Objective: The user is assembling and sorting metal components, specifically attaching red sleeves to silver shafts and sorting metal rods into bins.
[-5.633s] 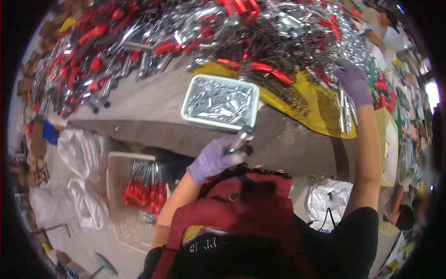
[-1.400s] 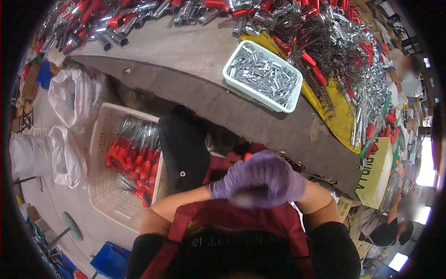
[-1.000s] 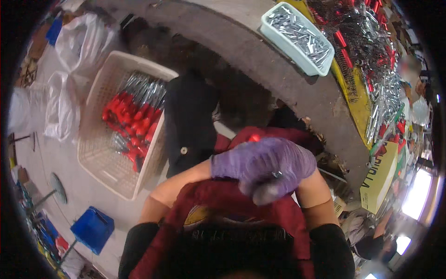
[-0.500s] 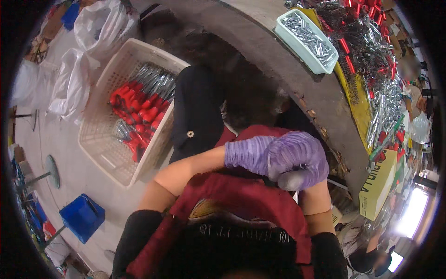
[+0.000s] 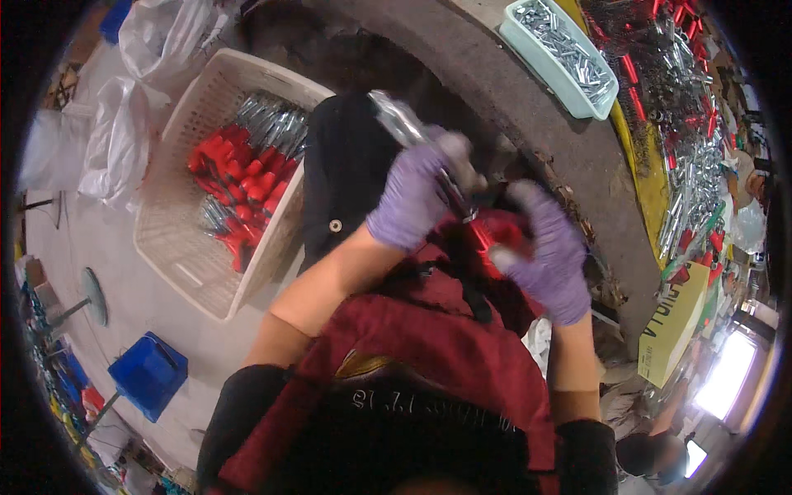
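Observation:
My left hand (image 5: 415, 191), in a purple striped glove, is closed around a red-handled metal hand tool (image 5: 398, 120) held aslant above my lap. Its bright metal end sticks out past my fingers at the upper left, smeared by motion. At the lower right, its red handle lies between my two hands. My right hand (image 5: 551, 252), gloved alike, is beside that handle with thumb and fingers spread apart. Whether the thumb touches the handle is hard to see. Left of my knee, a white plastic basket (image 5: 177, 276) holds several similar red-handled tools (image 5: 243, 177).
A pale blue-green tray (image 5: 601, 106) of small metal pins stands on the worktop (image 5: 528, 99) at the far right. Beyond it lie springs, red parts and metal pieces on a yellow sheet (image 5: 652, 198), with a yellow box (image 5: 672, 330) nearer. A blue dustpan (image 5: 148, 375) and white sacks (image 5: 115, 148) are at left.
My hands, clasped together before, have moved apart. The left has gone up and leftward with the tool, now in sight; the right has opened. My view has shifted slightly.

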Action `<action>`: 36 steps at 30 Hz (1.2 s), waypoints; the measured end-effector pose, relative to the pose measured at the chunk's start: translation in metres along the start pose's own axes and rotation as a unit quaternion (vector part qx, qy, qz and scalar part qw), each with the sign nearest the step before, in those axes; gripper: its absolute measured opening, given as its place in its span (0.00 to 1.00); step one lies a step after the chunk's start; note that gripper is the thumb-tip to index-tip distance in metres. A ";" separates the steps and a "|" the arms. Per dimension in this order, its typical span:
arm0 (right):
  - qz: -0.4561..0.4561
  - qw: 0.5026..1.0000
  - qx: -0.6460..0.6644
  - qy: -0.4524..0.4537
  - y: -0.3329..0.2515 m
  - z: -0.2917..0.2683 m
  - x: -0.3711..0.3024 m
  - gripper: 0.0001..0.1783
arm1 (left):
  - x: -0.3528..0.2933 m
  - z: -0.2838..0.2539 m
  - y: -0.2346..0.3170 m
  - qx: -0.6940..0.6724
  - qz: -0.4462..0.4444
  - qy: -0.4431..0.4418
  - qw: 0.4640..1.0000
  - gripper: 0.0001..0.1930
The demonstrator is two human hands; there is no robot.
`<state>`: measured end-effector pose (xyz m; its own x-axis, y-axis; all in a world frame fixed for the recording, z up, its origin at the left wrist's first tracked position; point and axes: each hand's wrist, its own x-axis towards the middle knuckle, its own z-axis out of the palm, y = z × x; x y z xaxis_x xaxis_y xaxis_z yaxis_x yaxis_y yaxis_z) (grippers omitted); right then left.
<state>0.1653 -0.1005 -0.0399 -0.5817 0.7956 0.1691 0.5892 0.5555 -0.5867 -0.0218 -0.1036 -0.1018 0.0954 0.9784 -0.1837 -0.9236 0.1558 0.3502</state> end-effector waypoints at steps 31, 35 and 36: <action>0.324 0.918 -0.032 -0.225 0.086 0.089 -0.023 0.26 | 0.014 -0.117 -0.154 0.461 -0.295 0.130 0.827 0.19; 0.330 0.915 -0.011 -0.231 0.086 0.087 -0.011 0.26 | 0.013 -0.121 -0.151 0.442 -0.247 0.120 0.854 0.20; 0.338 0.907 -0.032 -0.250 0.081 0.084 -0.001 0.26 | 0.017 -0.118 -0.145 0.514 -0.283 0.109 0.803 0.19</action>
<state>0.1662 -0.0767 -0.1539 -0.2476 0.7591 -0.6020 0.9283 0.0080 -0.3718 0.0702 -0.1255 -0.2644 0.2209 0.6819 -0.6973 0.0487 0.7063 0.7062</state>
